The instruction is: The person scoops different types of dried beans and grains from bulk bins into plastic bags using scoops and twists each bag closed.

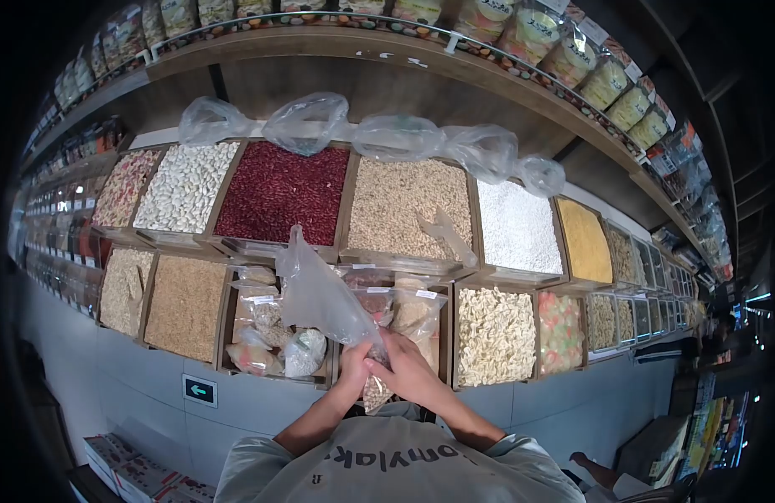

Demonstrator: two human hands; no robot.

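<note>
Both hands are positioned at the front edge of the bin display. In the head view, the left hand (351, 369) and the right hand (411, 370) meet, their fingers closed around the gathered middle of a translucent plastic bag (320, 289). The bag is located in front of the lower row of bins. Its loose upper portion extends up and to the left of the hands; its lower portion, containing small beige-brown pieces (375, 396), hangs just below them.

Behind the bag, the lower row holds sealed clear packets (305, 352), flanked by tan grain (184, 302) on the left and pale cream pieces (495, 335) on the right.

The upper row contains, from left to right, mottled pink beans (123, 189), large white beans (184, 186), dark red beans (283, 193), beige beans (404, 197), white grains (517, 226) and yellow grain (585, 239). A clear scoop (451, 235) rests on the beige beans.
</note>
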